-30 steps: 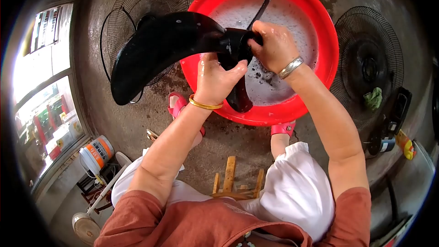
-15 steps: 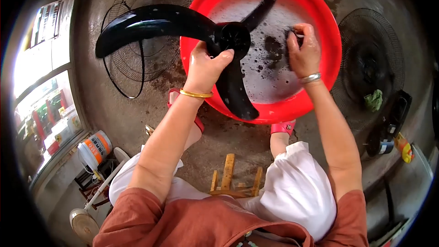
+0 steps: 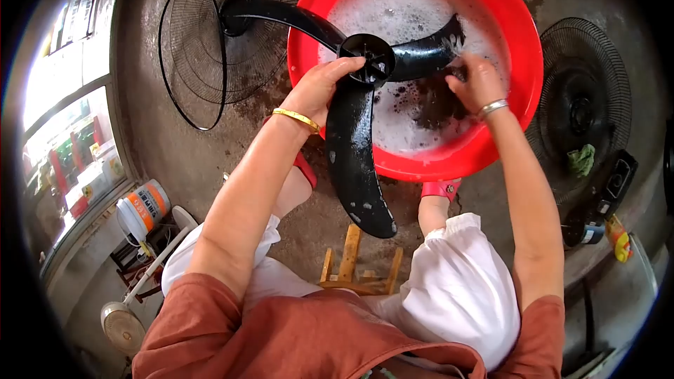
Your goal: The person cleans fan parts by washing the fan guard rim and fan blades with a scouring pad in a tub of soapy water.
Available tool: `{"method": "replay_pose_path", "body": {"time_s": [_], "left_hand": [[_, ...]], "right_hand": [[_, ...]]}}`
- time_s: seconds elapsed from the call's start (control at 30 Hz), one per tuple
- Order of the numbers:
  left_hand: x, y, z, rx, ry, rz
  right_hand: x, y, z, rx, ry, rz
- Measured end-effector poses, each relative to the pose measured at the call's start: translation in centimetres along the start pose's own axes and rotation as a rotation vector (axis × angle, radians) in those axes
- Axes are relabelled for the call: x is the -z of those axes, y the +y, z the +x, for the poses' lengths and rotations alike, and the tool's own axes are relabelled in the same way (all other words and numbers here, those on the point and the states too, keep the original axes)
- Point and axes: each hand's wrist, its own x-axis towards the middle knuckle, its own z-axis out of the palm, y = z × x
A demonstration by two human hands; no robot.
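A black three-bladed fan blade (image 3: 353, 144) is held over a red basin (image 3: 523, 88) of foamy water (image 3: 393, 0). My left hand (image 3: 324, 88) grips it at the hub, with the thumb on the hub's rim. One blade points left past the rim, another hangs down towards me, and the third reaches right above the suds. By that right blade's tip is my right hand (image 3: 483, 84), where water splashes. Its fingers are blurred and partly hidden, so whether they hold anything does not show.
Round black wire fan grilles lie on the floor, one at the left (image 3: 196, 42) and one at the right (image 3: 579, 88). A green cloth (image 3: 581, 160) rests on the right one. Near my knees is a wooden stool (image 3: 349, 260); a white bucket (image 3: 144, 207) stands at left.
The fan blade has turned clockwise in my left hand, its right blade dropping low over the water. My right hand has moved slightly right and down, to that blade's tip.
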Motion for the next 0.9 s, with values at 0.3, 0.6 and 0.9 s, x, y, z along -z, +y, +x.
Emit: {"method": "replay_pose_path", "body": {"time_s": [0.3,0.6,0.9], "left_hand": [[1.4,-1.7,2.3,-0.041,-0.094,0.193],[2.0,-2.3,3.6,0.039,-0.140,0.440],[2.1,-2.5,4.2,0.064,-0.193,0.494]], "right_hand": [[5.6,-6.1,3.1,0.124,-0.095,0.613],[1.2,-7.5,4.1,0.036,-0.483,0.419],[0.0,-7.8,3.2,0.160,-0.124,0.248]]}}
